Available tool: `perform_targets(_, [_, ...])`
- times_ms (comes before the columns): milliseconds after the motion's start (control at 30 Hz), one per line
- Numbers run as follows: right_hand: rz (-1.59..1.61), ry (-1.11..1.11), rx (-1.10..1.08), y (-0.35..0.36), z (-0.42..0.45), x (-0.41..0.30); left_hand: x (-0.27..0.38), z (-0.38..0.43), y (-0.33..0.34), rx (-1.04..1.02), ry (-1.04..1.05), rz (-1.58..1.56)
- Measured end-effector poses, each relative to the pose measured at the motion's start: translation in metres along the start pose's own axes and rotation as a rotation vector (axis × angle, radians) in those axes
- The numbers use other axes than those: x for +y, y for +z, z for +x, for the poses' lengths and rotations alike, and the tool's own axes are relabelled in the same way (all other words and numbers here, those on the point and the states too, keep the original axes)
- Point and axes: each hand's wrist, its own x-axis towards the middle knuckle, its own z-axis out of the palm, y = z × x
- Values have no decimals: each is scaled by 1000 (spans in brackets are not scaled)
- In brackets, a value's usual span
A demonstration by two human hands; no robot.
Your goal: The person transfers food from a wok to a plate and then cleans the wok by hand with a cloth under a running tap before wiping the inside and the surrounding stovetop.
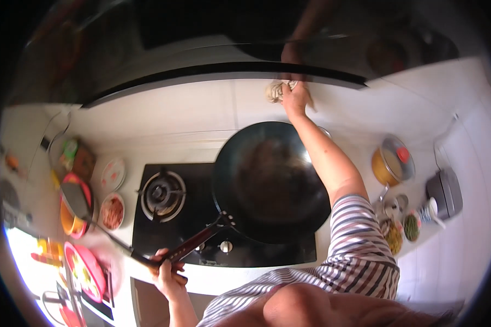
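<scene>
My left hand (170, 272) is closed around the handle of a spatula (77, 200), whose broad dark blade points up and left over an orange and pink container. That hand also lies at the end of the wok's dark handle (194, 244); whether it grips this too is hard to tell. A large dark wok (270, 184) rests over the right side of the black gas stove (200, 204). Beyond the wok, my right hand (295, 98) holds a bunched striped cloth (275, 91) against the pale wall, just under the black edge of the range hood.
An uncovered burner (163, 196) lies left of the wok. Further left stand a bowl of raw meat pieces (112, 211), a patterned plate (113, 175) and a pink basin (86, 272). A yellow pot (386, 165) and small bowls of chopped food (411, 227) are at the right.
</scene>
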Motion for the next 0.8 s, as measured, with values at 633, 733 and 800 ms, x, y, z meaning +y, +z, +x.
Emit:
perform_targets(633, [1649, 1086, -911, 140, -97, -302, 9, -4, -5, -51, -43, -57])
perform_targets(733, [1700, 887, -725, 108, -88, -286, 9, -5, -7, -58, -41, -44])
perform_targets(800, [1729, 755, -692, 82, -74, -254, 5, -5, -13, -89, -42, -43])
